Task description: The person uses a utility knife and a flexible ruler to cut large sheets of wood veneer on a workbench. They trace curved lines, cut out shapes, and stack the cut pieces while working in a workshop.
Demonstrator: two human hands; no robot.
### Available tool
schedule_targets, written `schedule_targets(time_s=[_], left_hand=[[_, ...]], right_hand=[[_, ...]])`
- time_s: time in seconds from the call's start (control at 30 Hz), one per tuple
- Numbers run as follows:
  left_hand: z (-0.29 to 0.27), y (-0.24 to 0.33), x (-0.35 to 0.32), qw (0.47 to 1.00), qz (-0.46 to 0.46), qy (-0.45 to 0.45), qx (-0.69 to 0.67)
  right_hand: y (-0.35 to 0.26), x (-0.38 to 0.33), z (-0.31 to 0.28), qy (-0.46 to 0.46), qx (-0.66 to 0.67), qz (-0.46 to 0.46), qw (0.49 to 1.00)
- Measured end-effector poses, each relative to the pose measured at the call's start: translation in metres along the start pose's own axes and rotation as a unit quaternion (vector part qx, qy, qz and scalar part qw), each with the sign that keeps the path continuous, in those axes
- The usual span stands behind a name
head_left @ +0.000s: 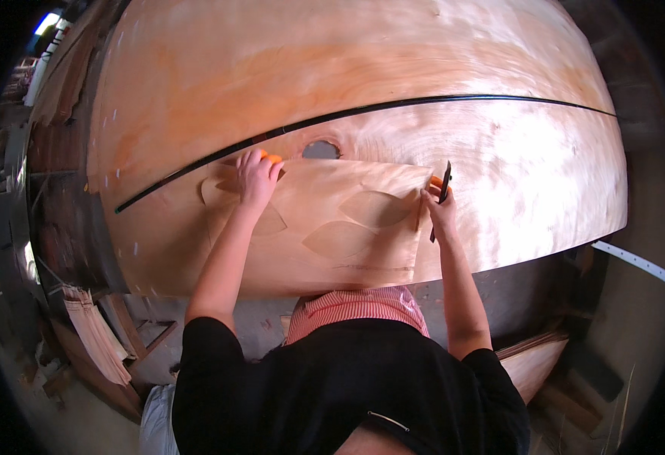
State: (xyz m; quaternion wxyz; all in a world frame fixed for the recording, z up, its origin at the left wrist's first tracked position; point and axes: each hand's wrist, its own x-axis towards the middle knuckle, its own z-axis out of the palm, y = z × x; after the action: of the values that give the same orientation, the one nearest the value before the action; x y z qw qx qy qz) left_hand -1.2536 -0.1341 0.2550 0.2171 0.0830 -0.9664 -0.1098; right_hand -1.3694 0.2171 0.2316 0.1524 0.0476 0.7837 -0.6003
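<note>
You have 1 thin wood sheet [317, 208] between your left hand [255, 180] and right hand [441, 210].
Your right hand grips a slim black tool [445, 183]; your left hand curls its fingers at the sheet, but whether it grips, I cannot tell. Beyond both runs a black strip [446, 98].

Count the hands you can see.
2: the left hand at the upper edge of the thin wood sheet, left of the dark hole; the right hand, holding a slender black tool, at the sheet's right edge.
</note>
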Motion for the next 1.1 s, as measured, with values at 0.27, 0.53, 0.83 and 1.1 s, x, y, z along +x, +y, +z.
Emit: schedule_targets(time_s=[0.27,0.53,0.83,1.1], left_hand=[[-0.02,-0.056,-0.02,0.968,-0.217,0.1,0.079],[-0.045,-0.162,-0.136,0.886,-0.378,-0.113,0.245],[-0.071,-0.164,-0.148,0.889,-0.323,-0.17,0.278],[-0.103,-0.152,-0.17,0.873,-0.339,-0.209,0.283]], right_hand=[[0.011,0.062,-0.039,0.151,-0.378,-0.299,0.863],[-0.002,0.077,-0.057,0.1,-0.609,-0.202,0.76],[0.009,0.075,-0.052,0.068,-0.635,-0.12,0.76],[0.005,0.061,-0.048,0.048,-0.606,-0.181,0.773]])
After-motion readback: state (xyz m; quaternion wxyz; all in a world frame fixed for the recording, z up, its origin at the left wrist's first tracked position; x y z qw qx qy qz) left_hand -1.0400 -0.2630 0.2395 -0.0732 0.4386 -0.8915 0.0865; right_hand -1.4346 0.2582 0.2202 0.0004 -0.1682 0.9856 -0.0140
